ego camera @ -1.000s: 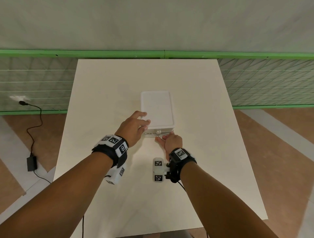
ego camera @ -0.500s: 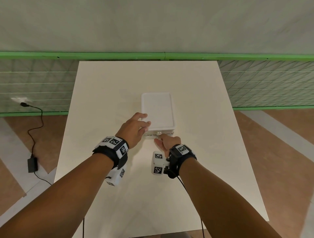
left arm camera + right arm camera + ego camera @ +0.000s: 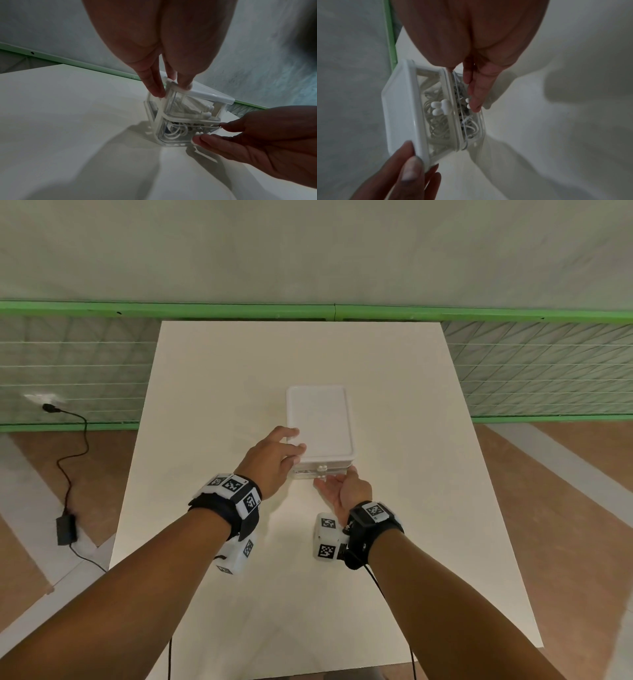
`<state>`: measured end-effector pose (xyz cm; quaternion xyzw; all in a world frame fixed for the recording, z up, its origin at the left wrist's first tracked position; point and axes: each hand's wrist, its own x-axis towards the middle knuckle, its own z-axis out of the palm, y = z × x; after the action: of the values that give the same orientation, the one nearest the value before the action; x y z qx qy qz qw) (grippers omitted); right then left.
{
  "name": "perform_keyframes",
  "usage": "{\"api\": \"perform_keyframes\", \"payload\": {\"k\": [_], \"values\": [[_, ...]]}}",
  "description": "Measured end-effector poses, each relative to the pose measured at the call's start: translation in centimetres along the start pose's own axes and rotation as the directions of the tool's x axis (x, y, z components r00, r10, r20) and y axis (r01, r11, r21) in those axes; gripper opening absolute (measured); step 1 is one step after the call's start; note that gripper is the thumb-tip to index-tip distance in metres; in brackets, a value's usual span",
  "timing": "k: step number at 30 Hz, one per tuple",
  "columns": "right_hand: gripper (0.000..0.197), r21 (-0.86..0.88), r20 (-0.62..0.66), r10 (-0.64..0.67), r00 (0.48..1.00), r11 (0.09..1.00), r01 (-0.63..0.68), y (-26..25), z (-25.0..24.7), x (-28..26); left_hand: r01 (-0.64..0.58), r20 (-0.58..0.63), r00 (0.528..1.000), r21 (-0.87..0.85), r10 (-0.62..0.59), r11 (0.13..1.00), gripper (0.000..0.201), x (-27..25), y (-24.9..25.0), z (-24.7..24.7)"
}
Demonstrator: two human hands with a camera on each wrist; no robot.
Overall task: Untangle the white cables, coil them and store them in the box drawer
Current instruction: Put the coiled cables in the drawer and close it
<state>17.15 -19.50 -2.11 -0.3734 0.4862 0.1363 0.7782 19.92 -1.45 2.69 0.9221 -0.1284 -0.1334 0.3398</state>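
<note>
A white box (image 3: 320, 419) with two clear drawers stands mid-table. Coiled white cables fill the upper drawer (image 3: 435, 121) and the lower drawer (image 3: 175, 132). My left hand (image 3: 296, 440) holds the box's near left corner, thumb on the lid (image 3: 397, 108) and fingers down the side. My right hand (image 3: 335, 477) is turned palm up at the lower drawer's front. Its straight fingers (image 3: 474, 97) lie against the clear front beside the small white knob (image 3: 467, 100). The lower drawer sticks out slightly past the upper one.
The white table (image 3: 394, 405) reaches to a green rail (image 3: 335, 311) with mesh at the back. A black adapter (image 3: 66, 529) and its cord lie on the floor at the left. The table's right edge drops to wood floor.
My right hand has rolled from knuckles-up to palm-up at the lower drawer's front. My left hand has kept its hold on the box corner.
</note>
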Motion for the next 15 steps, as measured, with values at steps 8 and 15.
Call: {"api": "perform_keyframes", "payload": {"k": [8,15], "values": [[0.016,0.128,0.043,0.068,0.997,0.989,-0.073,-0.14,0.41,-0.78,-0.032,0.004,0.999,0.013,0.032,0.999,0.027,0.13,-0.08,-0.07],[0.034,0.045,0.039,0.079,0.996,0.996,-0.081,-0.84,0.7,-0.87,-0.011,0.002,1.0,0.008,0.011,1.0,0.027,0.24,-0.08,0.16]]}}
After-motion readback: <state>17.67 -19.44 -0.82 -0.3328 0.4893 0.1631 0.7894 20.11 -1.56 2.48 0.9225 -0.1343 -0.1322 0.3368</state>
